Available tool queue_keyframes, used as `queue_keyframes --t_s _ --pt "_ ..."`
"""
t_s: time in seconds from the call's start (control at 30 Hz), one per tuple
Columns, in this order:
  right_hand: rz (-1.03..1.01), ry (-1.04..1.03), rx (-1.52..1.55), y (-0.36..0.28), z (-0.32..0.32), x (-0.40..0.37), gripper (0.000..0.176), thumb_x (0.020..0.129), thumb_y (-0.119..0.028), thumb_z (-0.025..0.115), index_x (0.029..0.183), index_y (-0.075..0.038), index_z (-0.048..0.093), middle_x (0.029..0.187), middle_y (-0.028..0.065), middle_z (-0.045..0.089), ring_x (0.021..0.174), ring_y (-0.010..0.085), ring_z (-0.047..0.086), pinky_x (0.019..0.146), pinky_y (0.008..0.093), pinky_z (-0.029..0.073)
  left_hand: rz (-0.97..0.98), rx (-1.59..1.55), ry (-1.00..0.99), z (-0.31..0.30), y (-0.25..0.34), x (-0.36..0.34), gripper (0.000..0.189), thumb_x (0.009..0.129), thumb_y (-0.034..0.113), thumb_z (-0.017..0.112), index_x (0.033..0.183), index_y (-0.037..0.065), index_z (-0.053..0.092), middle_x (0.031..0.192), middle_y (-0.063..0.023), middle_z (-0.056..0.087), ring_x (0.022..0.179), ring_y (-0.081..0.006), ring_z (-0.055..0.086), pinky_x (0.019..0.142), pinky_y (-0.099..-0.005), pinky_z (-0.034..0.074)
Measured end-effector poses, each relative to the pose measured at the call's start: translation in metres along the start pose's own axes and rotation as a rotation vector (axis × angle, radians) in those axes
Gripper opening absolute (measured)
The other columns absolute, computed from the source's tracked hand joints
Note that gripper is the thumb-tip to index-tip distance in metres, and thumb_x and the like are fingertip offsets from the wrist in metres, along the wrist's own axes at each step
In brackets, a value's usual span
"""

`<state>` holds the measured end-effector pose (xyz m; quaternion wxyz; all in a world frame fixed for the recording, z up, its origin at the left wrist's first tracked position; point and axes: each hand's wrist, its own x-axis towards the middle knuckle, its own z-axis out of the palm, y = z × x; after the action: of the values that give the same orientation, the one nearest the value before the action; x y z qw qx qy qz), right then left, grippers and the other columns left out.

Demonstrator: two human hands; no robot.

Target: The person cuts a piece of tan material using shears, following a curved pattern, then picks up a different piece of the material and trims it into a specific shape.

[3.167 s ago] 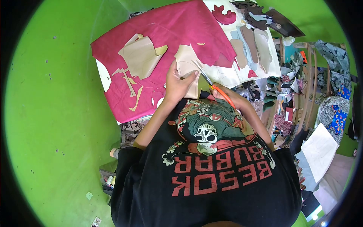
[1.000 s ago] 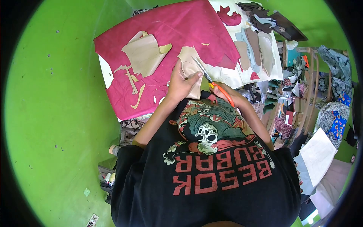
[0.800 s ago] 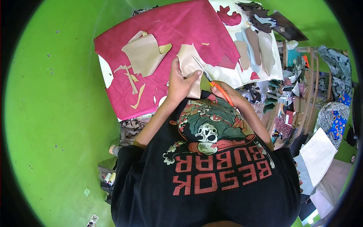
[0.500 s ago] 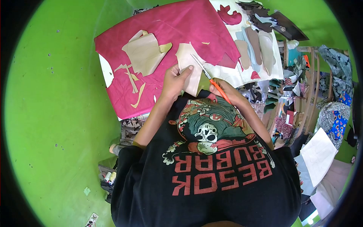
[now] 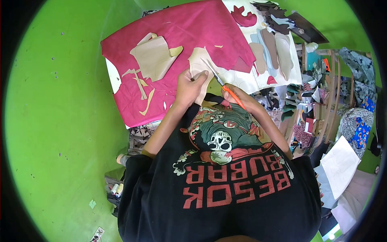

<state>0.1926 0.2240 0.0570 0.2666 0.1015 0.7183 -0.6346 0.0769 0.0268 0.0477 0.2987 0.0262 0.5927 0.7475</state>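
My left hand (image 5: 189,86) pinches a pale beige piece of sheet material (image 5: 197,58), thumb on top. The piece has faint drawn lines, and its lower end curls down toward my shirt. Held in my right hand (image 5: 237,96) is a pair of scissors (image 5: 232,97) with orange handles. Their blades point up and left over the beige piece, slightly parted at the tips. A larger beige sheet (image 5: 153,58) with a cut outline lies to the left, on magenta material (image 5: 193,26). Thin beige offcuts (image 5: 148,101) lie near it.
Sole-shaped pieces (image 5: 284,56) and dark scraps (image 5: 272,14) lie on white sheeting (image 5: 242,80) at the right of the table. A wooden rack (image 5: 328,97) holding mixed scraps stands to the right. White sheets (image 5: 340,165) are stacked at the lower right.
The beige piece has turned and bent, its lower part now narrower and curling. My left hand has shifted slightly right on it. The scissors have moved slightly left.
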Motion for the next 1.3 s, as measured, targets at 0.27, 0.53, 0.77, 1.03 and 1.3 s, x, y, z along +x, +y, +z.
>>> queue_keyframes --t_s 0.27,0.53,0.77,1.03,1.3 --pt "-0.026 0.064 -0.007 -0.007 0.001 -0.006 0.077 0.089 -0.078 0.053 0.102 -0.002 0.055 0.084 0.0045 0.057 0.08 0.0146 0.054 0.074 0.0315 0.047 -0.068 0.019 -0.075 -0.004 -0.001 0.0 0.013 0.093 0.007 0.072 0.103 -0.001 0.072 0.092 -0.0043 0.074 0.076 -0.0068 0.065 0.068 -0.0252 0.052" --pt "-0.038 -0.072 -0.078 -0.011 -0.008 -0.006 0.084 0.088 -0.083 0.047 0.098 0.0 0.058 0.087 0.0081 0.062 0.083 0.0164 0.058 0.076 0.0323 0.049 -0.114 -0.021 -0.059 -0.008 0.007 -0.002 0.016 0.091 0.007 0.074 0.105 -0.002 0.072 0.095 -0.0063 0.075 0.078 -0.0085 0.067 0.07 -0.0266 0.054" --pt "-0.009 -0.154 -0.127 -0.004 -0.016 -0.003 0.087 0.088 -0.082 0.048 0.106 0.002 0.06 0.091 0.0102 0.066 0.087 0.0177 0.062 0.078 0.0321 0.05 -0.15 0.018 -0.123 -0.012 0.006 0.001 0.019 0.089 0.006 0.074 0.106 -0.002 0.072 0.099 -0.0083 0.076 0.083 -0.0105 0.07 0.074 -0.0282 0.055" --pt "0.007 -0.096 -0.11 -0.005 -0.013 -0.003 0.086 0.088 -0.082 0.049 0.106 0.001 0.06 0.093 0.0097 0.065 0.089 0.0169 0.06 0.079 0.0322 0.049 -0.158 0.016 -0.149 -0.015 0.006 0.005 0.02 0.09 0.006 0.074 0.108 -0.002 0.071 0.1 -0.008 0.075 0.083 -0.0106 0.069 0.075 -0.0285 0.055" --pt "-0.004 -0.106 -0.123 -0.014 -0.01 -0.005 0.081 0.089 -0.08 0.051 0.104 -0.001 0.058 0.089 0.0076 0.062 0.085 0.0164 0.059 0.078 0.0327 0.049 -0.179 0.123 -0.202 -0.018 0.01 0.004 0.023 0.091 0.008 0.074 0.11 -0.003 0.07 0.1 -0.0082 0.075 0.084 -0.0106 0.069 0.075 -0.028 0.055"
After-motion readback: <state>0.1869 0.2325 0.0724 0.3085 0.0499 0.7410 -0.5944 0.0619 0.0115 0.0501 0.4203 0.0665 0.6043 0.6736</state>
